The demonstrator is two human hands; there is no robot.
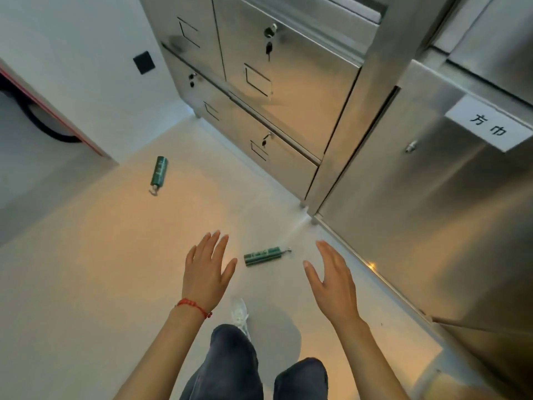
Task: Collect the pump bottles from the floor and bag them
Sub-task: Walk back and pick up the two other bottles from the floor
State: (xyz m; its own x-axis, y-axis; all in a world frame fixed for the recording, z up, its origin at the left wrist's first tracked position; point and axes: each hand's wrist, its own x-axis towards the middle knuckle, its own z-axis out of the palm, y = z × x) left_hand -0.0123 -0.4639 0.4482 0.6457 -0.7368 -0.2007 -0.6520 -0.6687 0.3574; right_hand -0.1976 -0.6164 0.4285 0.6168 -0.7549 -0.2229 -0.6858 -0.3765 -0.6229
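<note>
- Left hand (pixel 205 272): open, fingers spread, palm down, empty; red cord bracelet (pixel 193 306) on the wrist. Hovers above the floor (pixel 86 284), nothing touched.
- Far bottle (pixel 159 172): left of centre, lying flat, well apart from both hands. Green cylinder with a pale label, pump head pointing toward the camera.
- Near bottle (pixel 262 256): lying on its side between the two hands in view, pump nozzle pointing right toward the cabinets. Same green cylinder; looks like rigid plastic and likely rolls if nudged.
- Right hand (pixel 331 280): open, thumb out, empty, edge-on.
- Steel cabinets (pixel 288 111): brushed metal, keyed locks, paper label on the rightmost door.
- Step: start of collection, neither bottle lifted, no bag in sight.
- Next, I'd judge: crouch, close one hand around the near bottle's barrel across its axis, then get the far one. Floor is smooth and matte, so expect sliding.
</note>
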